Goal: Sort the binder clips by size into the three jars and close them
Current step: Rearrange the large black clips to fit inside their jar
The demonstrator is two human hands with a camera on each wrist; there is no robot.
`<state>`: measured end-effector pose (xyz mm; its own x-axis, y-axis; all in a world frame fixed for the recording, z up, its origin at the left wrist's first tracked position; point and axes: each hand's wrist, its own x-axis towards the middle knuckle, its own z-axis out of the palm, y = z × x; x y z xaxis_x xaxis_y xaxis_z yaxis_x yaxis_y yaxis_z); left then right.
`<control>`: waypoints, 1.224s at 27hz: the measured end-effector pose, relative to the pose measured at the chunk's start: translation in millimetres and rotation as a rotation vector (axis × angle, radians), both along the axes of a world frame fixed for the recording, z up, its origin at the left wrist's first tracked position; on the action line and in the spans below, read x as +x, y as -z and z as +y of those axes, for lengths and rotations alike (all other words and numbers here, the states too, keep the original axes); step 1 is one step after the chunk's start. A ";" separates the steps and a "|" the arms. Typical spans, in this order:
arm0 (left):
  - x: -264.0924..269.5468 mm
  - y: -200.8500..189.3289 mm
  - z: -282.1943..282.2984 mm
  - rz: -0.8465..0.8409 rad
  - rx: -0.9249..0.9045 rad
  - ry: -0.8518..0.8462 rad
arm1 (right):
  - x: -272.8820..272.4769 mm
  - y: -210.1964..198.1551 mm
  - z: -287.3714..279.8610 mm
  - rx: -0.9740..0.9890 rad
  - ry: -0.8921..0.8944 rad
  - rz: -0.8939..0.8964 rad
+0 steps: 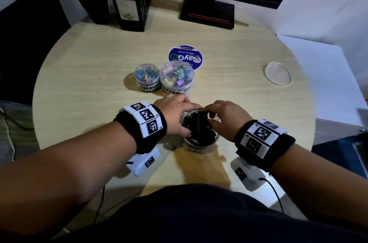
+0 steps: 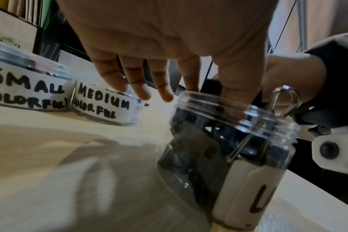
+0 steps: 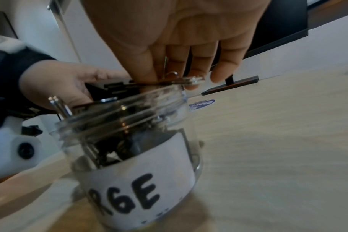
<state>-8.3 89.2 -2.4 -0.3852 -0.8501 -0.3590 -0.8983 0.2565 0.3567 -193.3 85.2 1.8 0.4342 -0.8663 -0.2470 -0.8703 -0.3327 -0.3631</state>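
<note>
Far left, the small jar (image 1: 147,78) and medium jar (image 1: 177,76) are standing lidded and filled. The left hand (image 1: 175,113) is steadying the upright large jar (image 1: 199,143) near the table's front edge, fingers nearly straight, thumb inside the rim. The right hand (image 1: 223,117) is pinching a black binder clip (image 3: 117,87), lying roughly level across the mouth. Judged step: packing the last clips; next, tilting it downward, then fetching the clear lid (image 1: 277,73) at right.
</note>
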 end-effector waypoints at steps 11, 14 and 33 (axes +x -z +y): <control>-0.3 -3.3 1.2 -0.039 -0.087 0.054 | -11.0 -6.2 2.0 0.067 0.303 -0.370; -4.5 -7.8 1.1 -0.102 -0.097 0.076 | -7.6 -6.0 6.6 0.051 0.314 -0.420; -7.1 -7.2 4.7 0.065 -0.065 0.108 | -34.5 -0.9 -8.2 -0.074 0.649 -0.268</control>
